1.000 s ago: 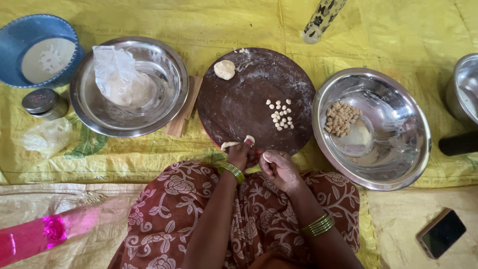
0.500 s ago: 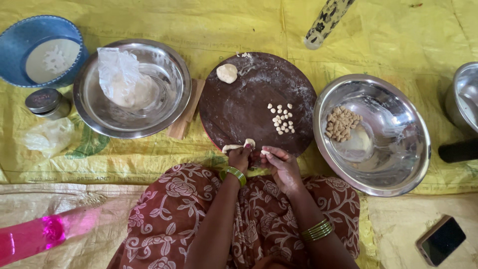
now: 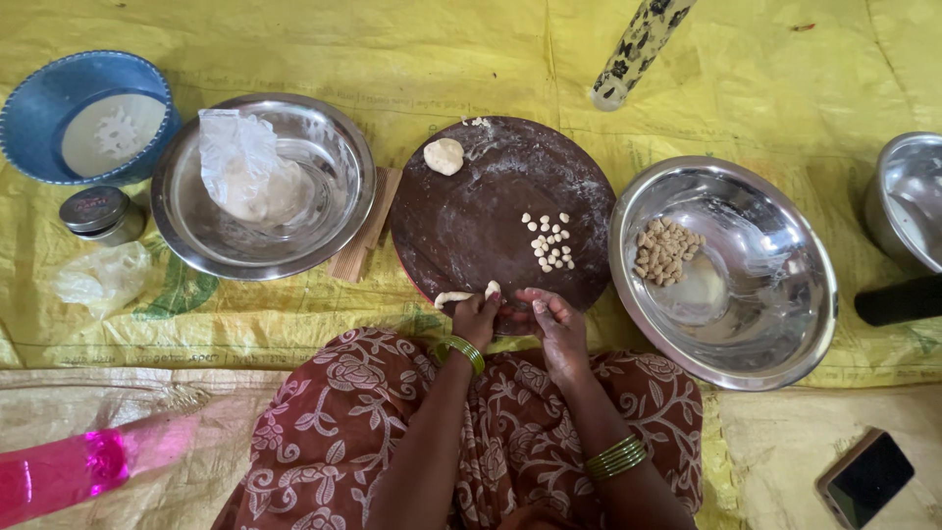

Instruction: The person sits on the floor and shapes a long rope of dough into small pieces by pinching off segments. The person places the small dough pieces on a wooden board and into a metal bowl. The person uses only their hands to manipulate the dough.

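— Where both hands meet at the near rim of the round board [image 3: 471, 226], any change?
— Closer together than a second ago. Left hand [image 3: 475, 318] pinched shut on the dough rope [image 3: 461, 295]; right hand [image 3: 555, 316] curled beside it, fingers together, grip hard to tell.
— And the cut dough bits [image 3: 549, 240]?
— Same pile, right of centre; no new piece added yet.

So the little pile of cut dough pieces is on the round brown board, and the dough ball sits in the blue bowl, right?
Not quite. The head view shows the small dough ball on the far edge of the round brown board, not in the blue bowl. The cut dough pieces are indeed on the board.
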